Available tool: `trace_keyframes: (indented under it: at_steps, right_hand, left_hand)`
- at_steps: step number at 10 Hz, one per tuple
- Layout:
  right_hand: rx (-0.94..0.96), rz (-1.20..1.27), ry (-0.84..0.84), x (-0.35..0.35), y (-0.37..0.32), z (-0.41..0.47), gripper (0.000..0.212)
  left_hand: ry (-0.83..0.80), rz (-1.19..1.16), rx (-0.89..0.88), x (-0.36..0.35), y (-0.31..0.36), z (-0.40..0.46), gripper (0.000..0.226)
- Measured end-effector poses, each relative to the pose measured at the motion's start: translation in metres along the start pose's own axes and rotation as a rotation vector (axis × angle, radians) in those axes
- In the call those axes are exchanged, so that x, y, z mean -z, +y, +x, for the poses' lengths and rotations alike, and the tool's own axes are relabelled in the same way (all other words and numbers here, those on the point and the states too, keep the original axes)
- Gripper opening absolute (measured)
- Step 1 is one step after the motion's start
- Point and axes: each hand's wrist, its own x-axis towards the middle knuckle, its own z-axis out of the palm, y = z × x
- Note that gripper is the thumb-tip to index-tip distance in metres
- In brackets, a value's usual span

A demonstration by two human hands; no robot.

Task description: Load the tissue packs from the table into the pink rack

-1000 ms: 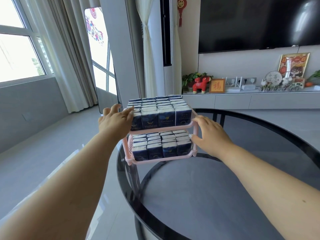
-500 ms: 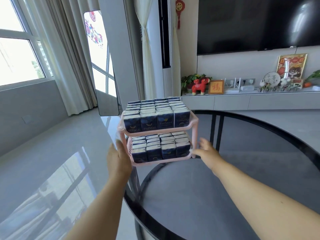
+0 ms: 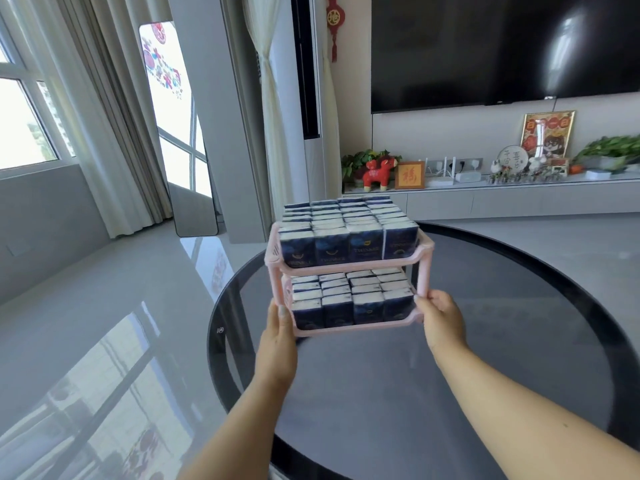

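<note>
Since the frame half a second ago, the left hand (image 3: 278, 336) has risen from below the rack's corner to press against the lower left side of the pink rack (image 3: 348, 271). The right hand (image 3: 441, 318) has stayed at the lower right corner post. The rack now sits nearer the middle of the view, over the near-left part of the round dark glass tabletop (image 3: 450, 393).

The rack has two tiers, both packed with dark blue tissue packs (image 3: 348, 245) standing upright in tight rows. The left fingers lie fairly straight and together, flat along the lower tier's left edge, thumb up. The right fingers (image 3: 424, 301) curl round the lower right post, pinching it. The rack sits directly between the two hands, touching both.

Whether its base rests on the glass or is lifted just above it cannot be told.
</note>
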Motion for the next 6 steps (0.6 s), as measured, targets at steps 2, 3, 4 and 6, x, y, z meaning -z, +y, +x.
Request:
trace_keyframes:
  at_steps: [2,3,4,6]
  right_hand:
    - [0.031,-0.059,0.14,0.045,0.003,0.008,0.017]
    - [0.047,-0.114,0.088,0.053,0.003,0.012,0.017]
    - [0.071,-0.145,0.046,0.056,0.005,0.011,0.015]
    - [0.152,-0.15,0.014,0.057,0.013,0.007,0.011]
  left_hand:
    - [-0.165,0.071,-0.012,-0.047,0.007,0.0,0.075]
    - [-0.19,0.104,0.0,-0.061,0.003,0.009,0.083]
    - [-0.189,0.177,0.014,-0.068,0.004,0.012,0.074]
    - [-0.031,0.439,-0.062,-0.08,-0.013,0.008,0.082]
